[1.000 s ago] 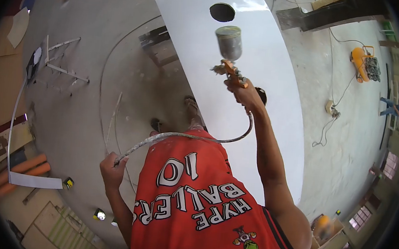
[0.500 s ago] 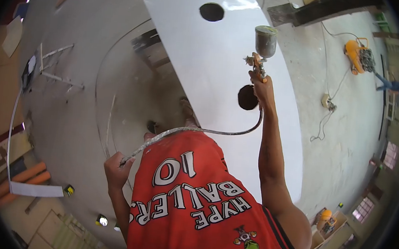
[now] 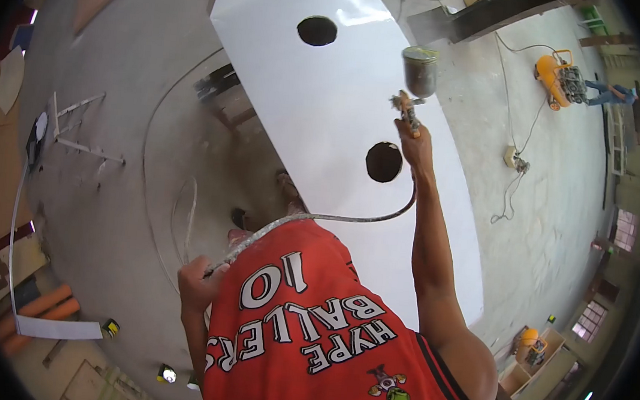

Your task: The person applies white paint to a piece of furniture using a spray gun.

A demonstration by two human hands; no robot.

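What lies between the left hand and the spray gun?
In the head view, the hose spans that stretch: it runs from the left hand over the white panel to the spray gun in the right hand.

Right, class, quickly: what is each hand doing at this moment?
Left hand: closed on the hose.
Right hand: closed on the spray gun, over the panel.

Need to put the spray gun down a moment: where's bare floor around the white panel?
Bare concrete lies right of the white panel, between its edge and the socket box with its cord. Another patch lies left, between the panel and the metal frame, crossed by a thin looping line. Crowded: the lower left, with orange tubes and small cans.
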